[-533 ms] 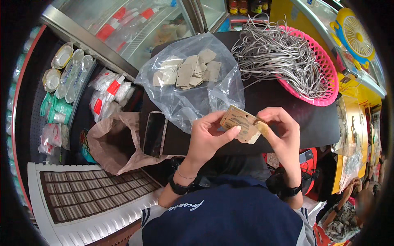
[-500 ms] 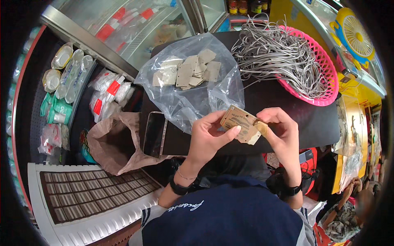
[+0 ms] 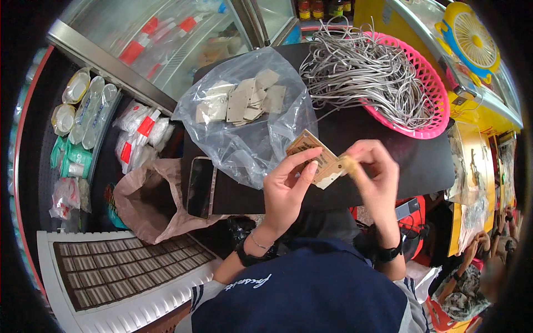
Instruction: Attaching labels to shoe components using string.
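Note:
A small brown cardboard tag (image 3: 327, 167) with dark print and punched corner holes is pinched between the thumb and fingers of my left hand (image 3: 288, 191). It is tilted over the black table. My right hand (image 3: 371, 175) is closed at the tag's right corner, beside a hole. A yellowish wrap covers one of its fingertips, which are slightly blurred, and whatever they pinch is hidden. Beyond my hands, several similar grey-brown tags (image 3: 244, 102) lie in a heap on a clear plastic bag (image 3: 222, 145). To their right, a pile of silvery-grey cords (image 3: 361, 77) spills over a pink basket (image 3: 441, 102).
A phone (image 3: 201, 187) lies at the black table's (image 3: 411, 166) left edge, beside an open brown bag (image 3: 144, 200). Left of these are shelves with packaged goods and a white slatted panel (image 3: 111, 311). A yellow-blue fan (image 3: 472, 41) stands far right; another person's hands show lower right.
The tag has tilted more steeply in my left hand. My right fingers have shifted at its right corner. The whole view has shifted slightly.

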A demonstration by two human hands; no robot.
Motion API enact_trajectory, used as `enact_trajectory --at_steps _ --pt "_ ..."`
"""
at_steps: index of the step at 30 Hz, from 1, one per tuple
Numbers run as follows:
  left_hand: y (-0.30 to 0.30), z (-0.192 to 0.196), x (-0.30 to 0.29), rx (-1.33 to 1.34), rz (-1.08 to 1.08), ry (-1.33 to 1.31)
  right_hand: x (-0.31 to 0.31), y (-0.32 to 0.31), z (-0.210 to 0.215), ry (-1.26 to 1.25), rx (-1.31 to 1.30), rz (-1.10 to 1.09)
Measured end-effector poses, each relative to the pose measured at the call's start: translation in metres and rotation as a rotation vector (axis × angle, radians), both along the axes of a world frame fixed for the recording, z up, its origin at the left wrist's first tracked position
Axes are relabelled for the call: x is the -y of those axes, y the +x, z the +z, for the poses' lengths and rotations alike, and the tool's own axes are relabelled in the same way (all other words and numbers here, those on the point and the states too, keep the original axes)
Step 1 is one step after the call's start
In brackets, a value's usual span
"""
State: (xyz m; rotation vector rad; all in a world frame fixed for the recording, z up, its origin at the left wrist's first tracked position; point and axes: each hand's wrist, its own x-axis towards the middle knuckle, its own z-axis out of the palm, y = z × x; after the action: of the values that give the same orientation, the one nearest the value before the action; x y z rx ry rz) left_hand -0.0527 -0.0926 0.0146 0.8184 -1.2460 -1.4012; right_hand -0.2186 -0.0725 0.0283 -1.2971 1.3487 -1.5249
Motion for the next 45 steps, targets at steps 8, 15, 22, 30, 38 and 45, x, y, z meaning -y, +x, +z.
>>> enact_trajectory --at_steps 8,15,22,30,38,45 --pt "0.011 0.001 0.006 -0.002 0.089 -0.021 0.007 -0.077 0.013 -0.133 -0.799 -0.47" --pt "0.016 -0.002 0.006 -0.012 0.091 -0.013 0.021 -0.051 0.004 -0.235 -0.834 -0.544" --pt "0.025 -0.002 0.006 -0.031 0.12 0.0 0.053 -0.01 -0.026 0.057 -0.615 0.049" --pt "0.045 0.003 0.005 -0.054 0.136 -0.005 0.094 -0.019 -0.054 0.185 -0.497 0.198" --pt "0.052 0.004 0.014 -0.047 0.284 -0.064 0.027 0.029 0.021 -0.018 -0.533 0.264" --pt "0.054 0.005 0.018 -0.013 0.342 -0.043 -0.002 0.057 0.029 -0.262 -0.632 0.667"
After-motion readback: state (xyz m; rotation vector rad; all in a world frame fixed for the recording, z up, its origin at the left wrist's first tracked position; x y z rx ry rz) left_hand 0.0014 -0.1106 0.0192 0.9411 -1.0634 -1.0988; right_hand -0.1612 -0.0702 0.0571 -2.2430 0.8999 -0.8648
